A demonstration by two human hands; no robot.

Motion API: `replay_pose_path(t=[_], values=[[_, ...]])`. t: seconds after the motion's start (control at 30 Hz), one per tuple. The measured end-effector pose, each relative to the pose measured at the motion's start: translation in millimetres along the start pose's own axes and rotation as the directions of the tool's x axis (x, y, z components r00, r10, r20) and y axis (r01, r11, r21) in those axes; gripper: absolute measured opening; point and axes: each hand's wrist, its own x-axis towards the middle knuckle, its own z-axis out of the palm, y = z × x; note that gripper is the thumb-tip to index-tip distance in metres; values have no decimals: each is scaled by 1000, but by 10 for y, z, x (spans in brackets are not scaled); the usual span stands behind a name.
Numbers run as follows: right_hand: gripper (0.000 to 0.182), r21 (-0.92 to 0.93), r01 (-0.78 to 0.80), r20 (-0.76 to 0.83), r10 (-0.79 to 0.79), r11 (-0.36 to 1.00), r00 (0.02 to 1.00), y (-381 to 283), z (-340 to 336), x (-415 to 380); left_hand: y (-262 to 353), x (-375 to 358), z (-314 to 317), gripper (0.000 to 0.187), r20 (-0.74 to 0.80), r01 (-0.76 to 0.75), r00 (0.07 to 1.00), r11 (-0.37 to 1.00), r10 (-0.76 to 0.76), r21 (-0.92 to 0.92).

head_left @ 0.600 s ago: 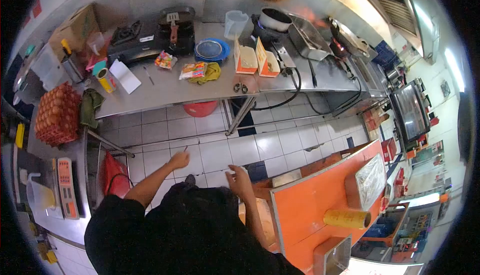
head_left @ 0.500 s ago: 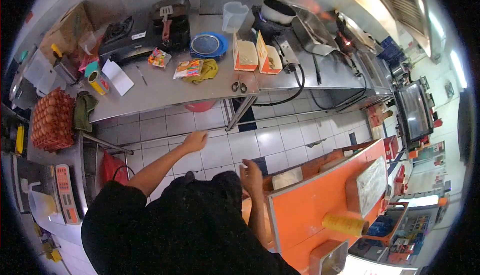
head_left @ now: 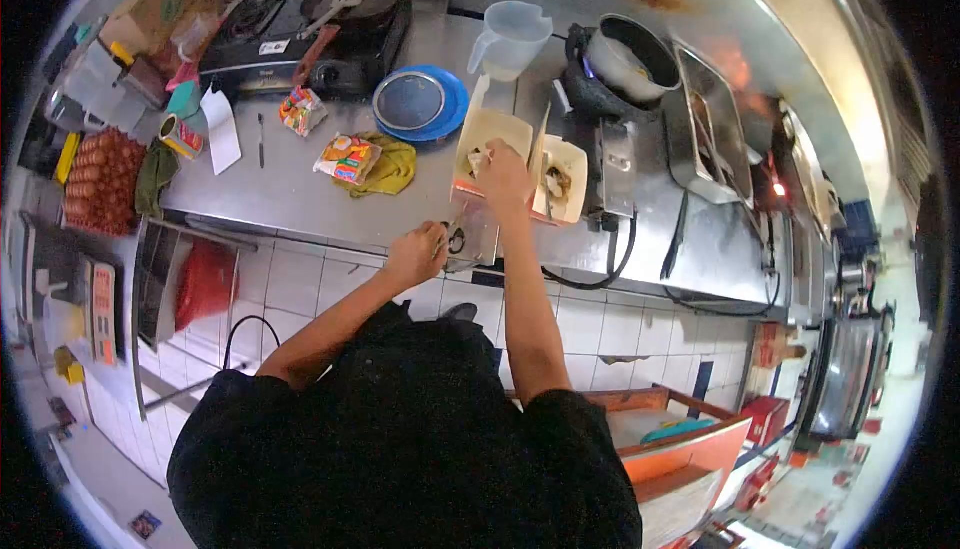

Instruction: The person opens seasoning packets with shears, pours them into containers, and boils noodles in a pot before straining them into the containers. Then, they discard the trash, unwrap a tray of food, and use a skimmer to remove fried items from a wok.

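Observation:
My left hand (head_left: 417, 257) is closed around one handle of the scissors (head_left: 457, 241) at the counter's front edge; the other black loop shows beside the fingers. My right hand (head_left: 506, 177) reaches into the left open paper food box (head_left: 502, 129), fingers drawn together at a pale piece (head_left: 475, 160) inside. Whether they grip it is hard to see. Against its right side stands a second open food box (head_left: 570, 164), with some brown and pale food (head_left: 556, 184) in it.
A blue round lid or bowl (head_left: 455, 99), a yellow-green cloth (head_left: 390, 171) and a colourful packet (head_left: 348, 157) lie left of the boxes. Behind stands a clear jug (head_left: 512, 37). A pot (head_left: 632, 57) sits on a burner to the right. Egg trays (head_left: 100, 179) are far left.
I have moved up to the counter and turned away from the orange table. My left hand has taken hold of the scissors, and my right hand has gone into the left box.

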Motion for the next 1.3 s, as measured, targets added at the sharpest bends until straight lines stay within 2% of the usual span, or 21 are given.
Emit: replay_pose_path(t=[0.03, 0.07, 0.1, 0.13, 0.17, 0.2, 0.23, 0.3, 0.37, 0.43, 0.5, 0.63, 0.7, 0.77, 0.97, 1.03, 1.1, 1.13, 1.2, 1.27, 1.3], values=[[28, -137, 11, 136, 8, 990, 991, 66, 106, 153, -33, 79, 74, 22, -29, 3, 1000, 992, 0, 124], [28, -131, 20, 147, -1, 991, 989, 123, 202, 194, -64, 172, 136, 27, -54, 4, 998, 970, 10, 243], [32, -213, -27, 158, 62, 977, 985, 109, 265, 234, -78, 285, 173, 27, -65, 13, 998, 970, 3, 244], [35, -290, -73, 163, 125, 954, 979, 95, 339, 312, -115, 361, 194, 32, -51, 42, 998, 949, -27, 314], [35, -285, -73, 178, 128, 956, 976, 131, 402, 361, -162, 354, 237, 37, -23, 70, 998, 923, -67, 378], [33, -306, -85, 253, 167, 948, 953, 239, 510, 367, -89, 416, 146, 43, 84, 114, 983, 898, -165, 425], [31, -330, -97, 318, 207, 939, 925, 291, 560, 383, -102, 442, 120, 43, 100, 112, 980, 899, -170, 424], [32, -355, -90, 305, 207, 931, 930, 317, 619, 338, -130, 526, 66, 47, 216, 146, 938, 874, -271, 463], [33, -391, -73, 291, 199, 917, 936, 316, 588, 299, -126, 565, -12, 48, 242, 123, 936, 879, -257, 460], [42, -359, -110, 293, 224, 927, 929, 232, 554, 263, -134, 563, -14, 48, 261, 109, 932, 881, -252, 461], [45, -360, -125, 283, 236, 924, 930, 149, 488, 333, -134, 577, 10, 47, 292, 25, 943, 906, -161, 422], [44, -395, -160, 266, 279, 905, 923, 206, 491, 380, -202, 565, 12, 46, 325, 77, 911, 878, -255, 472], [49, -383, -150, 344, 292, 911, 893, 220, 405, 446, -270, 559, 1, 30, 279, 32, 940, 868, -195, 495], [50, -388, -266, 370, 413, 882, 832, 226, 363, 501, -344, 581, 12, 24, 239, 58, 947, 844, -216, 533], [37, -228, -251, 361, 321, 941, 875, 423, 500, 459, -425, 521, -88, 15, 214, 64, 946, 785, -245, 616], [27, -193, -287, 155, 318, 938, 935, 169, 301, 436, -445, 533, -154, 15, 217, 70, 941, 775, -261, 628], [19, -4, -269, 31, 269, 963, 963, -330, -201, 426, -447, 508, -320, 17, 289, 107, 902, 815, -321, 569], [19, -7, -270, 43, 270, 963, 962, -569, -412, 391, -537, 447, -330, 17, 292, 116, 898, 816, -330, 566], [14, 214, -187, -1, 192, 959, 981, -946, -656, 338, -744, 346, -336, 28, 337, 271, 844, 874, -417, 403], [15, 299, -111, 82, 90, 948, 993, -1156, -538, 264, -661, 328, -547, 28, 341, 283, 837, 873, -427, 397], [15, 259, -66, 181, 19, 964, 983, -1198, -385, 226, -614, 307, -646, 28, 345, 297, 830, 871, -439, 392]])
